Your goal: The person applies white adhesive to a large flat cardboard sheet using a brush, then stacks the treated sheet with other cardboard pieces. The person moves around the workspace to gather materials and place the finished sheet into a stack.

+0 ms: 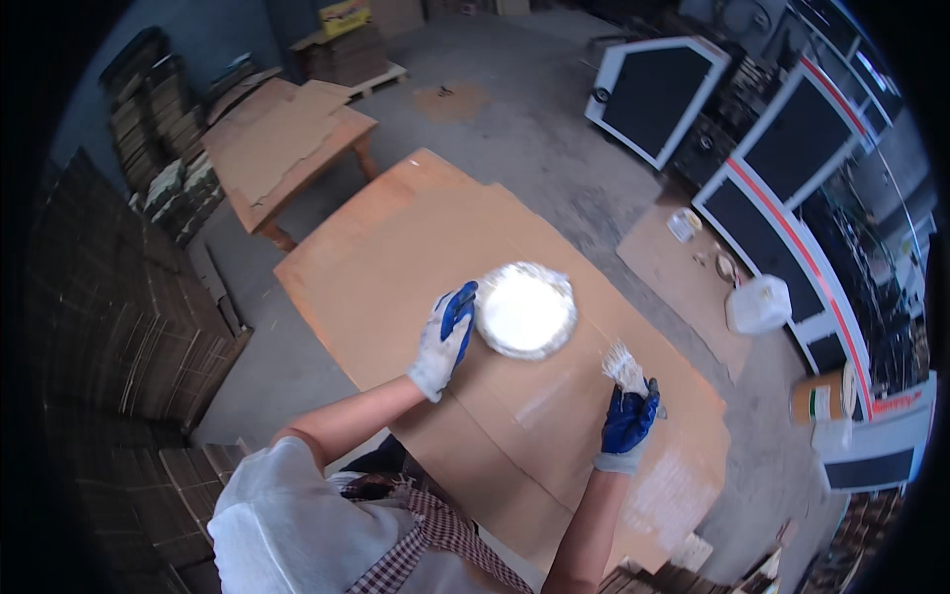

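Note:
A round basin point(493, 344) with crinkled, shiny wrapping at its rim stands on a cardboard-covered table, filled with a bright white substance. My left hand point(447, 332), in a white glove with blue-coated fingers, is against the basin's left side. Its fingers stretch along the rim without closing round it. In my right hand point(627, 424), gloved the same way, is a paintbrush point(623, 368). White coats its bristles, which point away from me above the cardboard, to the right of the basin.
White smears mark the cardboard point(396, 259) near the right end. Another wooden table point(267, 148) stands at far left. Stacked flat cardboard point(148, 327) lines the left side. On the right are a white jug point(760, 304), a brown bucket point(819, 398) and a dark-panelled machine point(782, 238).

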{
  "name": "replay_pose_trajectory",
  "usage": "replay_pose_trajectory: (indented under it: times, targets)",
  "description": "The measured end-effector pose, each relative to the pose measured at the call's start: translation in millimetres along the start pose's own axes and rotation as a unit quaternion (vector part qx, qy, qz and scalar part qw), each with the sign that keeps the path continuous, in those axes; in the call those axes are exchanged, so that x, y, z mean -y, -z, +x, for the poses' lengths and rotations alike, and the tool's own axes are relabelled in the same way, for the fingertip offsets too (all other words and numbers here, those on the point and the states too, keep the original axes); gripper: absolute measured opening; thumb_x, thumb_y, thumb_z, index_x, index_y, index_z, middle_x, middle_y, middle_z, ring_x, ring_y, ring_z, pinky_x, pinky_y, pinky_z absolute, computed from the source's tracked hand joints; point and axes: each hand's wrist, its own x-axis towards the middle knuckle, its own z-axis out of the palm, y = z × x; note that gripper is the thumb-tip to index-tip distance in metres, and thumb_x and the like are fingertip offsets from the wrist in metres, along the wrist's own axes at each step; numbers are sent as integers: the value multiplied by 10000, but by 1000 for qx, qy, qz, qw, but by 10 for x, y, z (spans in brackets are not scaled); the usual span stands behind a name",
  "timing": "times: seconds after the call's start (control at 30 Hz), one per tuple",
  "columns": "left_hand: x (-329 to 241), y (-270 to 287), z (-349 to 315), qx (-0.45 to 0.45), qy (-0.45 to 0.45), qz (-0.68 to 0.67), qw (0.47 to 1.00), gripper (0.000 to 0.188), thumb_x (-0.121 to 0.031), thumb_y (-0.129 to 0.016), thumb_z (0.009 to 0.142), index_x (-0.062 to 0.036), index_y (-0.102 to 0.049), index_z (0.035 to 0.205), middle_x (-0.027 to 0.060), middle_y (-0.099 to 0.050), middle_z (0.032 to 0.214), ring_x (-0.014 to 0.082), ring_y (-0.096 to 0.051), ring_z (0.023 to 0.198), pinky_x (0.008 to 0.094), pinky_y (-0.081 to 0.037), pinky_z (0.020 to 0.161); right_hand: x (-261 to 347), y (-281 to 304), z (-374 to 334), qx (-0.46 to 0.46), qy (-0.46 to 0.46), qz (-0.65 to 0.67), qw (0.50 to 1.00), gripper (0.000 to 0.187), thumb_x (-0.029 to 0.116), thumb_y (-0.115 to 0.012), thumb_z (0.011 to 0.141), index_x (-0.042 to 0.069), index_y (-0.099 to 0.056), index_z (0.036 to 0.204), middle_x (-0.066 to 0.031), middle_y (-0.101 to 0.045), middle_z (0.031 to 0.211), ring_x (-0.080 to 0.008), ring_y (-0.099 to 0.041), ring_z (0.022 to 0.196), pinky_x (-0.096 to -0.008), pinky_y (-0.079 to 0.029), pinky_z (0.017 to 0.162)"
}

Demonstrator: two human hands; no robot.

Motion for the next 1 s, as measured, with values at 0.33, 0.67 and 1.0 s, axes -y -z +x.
replay_pose_trajectory:
  times: [0.33,0.67,1.0]
  targets:
    - [1086,161,900,232,481,-195,823,789,-761,-352,899,-188,-436,1436,50,-508,1421,210,-477,1299,432,-442,999,-1413,-383,416,58,9,-12,998,413,363,-539,987,140,-532,1335,-77,-550,1355,-248,-498,1270,-440,-369,1104]
    - [707,396,915,157,487,-319,798,486,-548,-397,1004,-320,-353,1431,14,-437,1460,263,-473,1297,569,-484,932,-1504,-1061,207,15,-6,-55,998,484,439,-519,980,162,-499,1377,-93,-506,1403,-281,-479,1295,-452,-397,1075]
    - [993,1896,819,53,378,-394,836,410,-273,-511,1001,-163,-427,1386,99,-566,1275,290,-619,1089,484,-589,782,-2489,-1966,-361,120,-60,37,990,422,263,-532,1010,64,-465,1376,-54,-608,1205,-190,-549,1161,-367,-393,1070]
